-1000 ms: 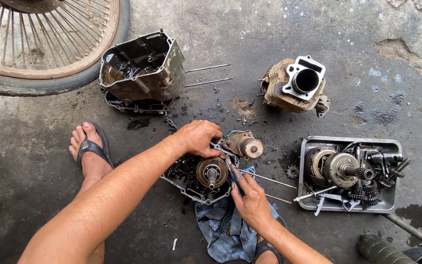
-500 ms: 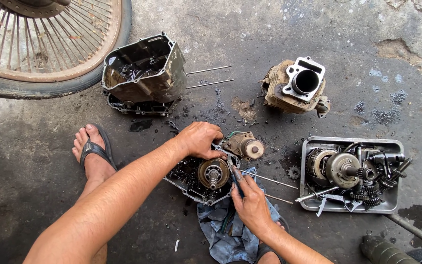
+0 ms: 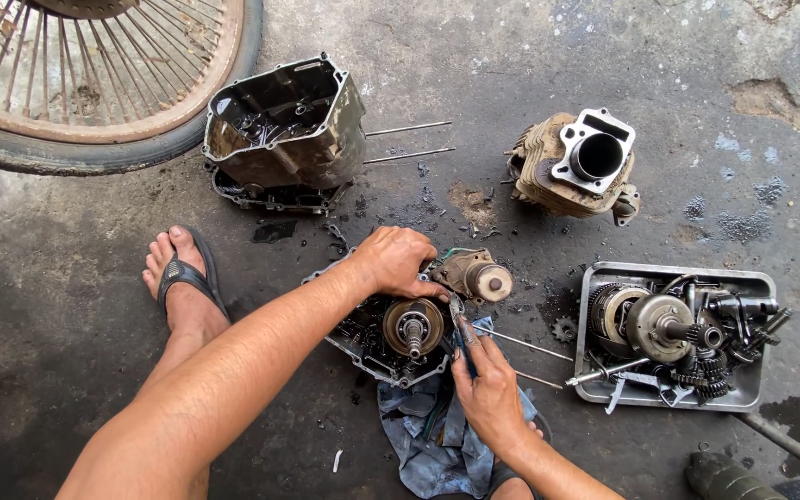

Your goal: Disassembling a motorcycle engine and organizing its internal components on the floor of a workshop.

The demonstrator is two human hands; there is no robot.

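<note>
An oily engine crankcase half (image 3: 377,344) lies on the concrete floor with a round brown rotor and shaft (image 3: 413,328) in its middle. My left hand (image 3: 395,262) grips the case's upper edge, fingers curled over it. My right hand (image 3: 488,389) holds pliers (image 3: 460,326) whose jaws point at the case's right edge, beside the rotor. A small cylindrical motor part (image 3: 477,276) sits just to the right of my left hand. A blue rag (image 3: 428,435) lies under the case and my right wrist.
A metal tray (image 3: 668,396) at right holds gears and a clutch. An engine cylinder (image 3: 574,167) stands at the back right, another crankcase half (image 3: 284,130) with two long studs at back left. A spoked wheel (image 3: 94,83) fills the top left. My sandalled foot (image 3: 181,278) rests at left.
Both hands stay on the crankcase. My right hand with the pliers has shifted slightly up toward the rotor; the view has drifted a little.
</note>
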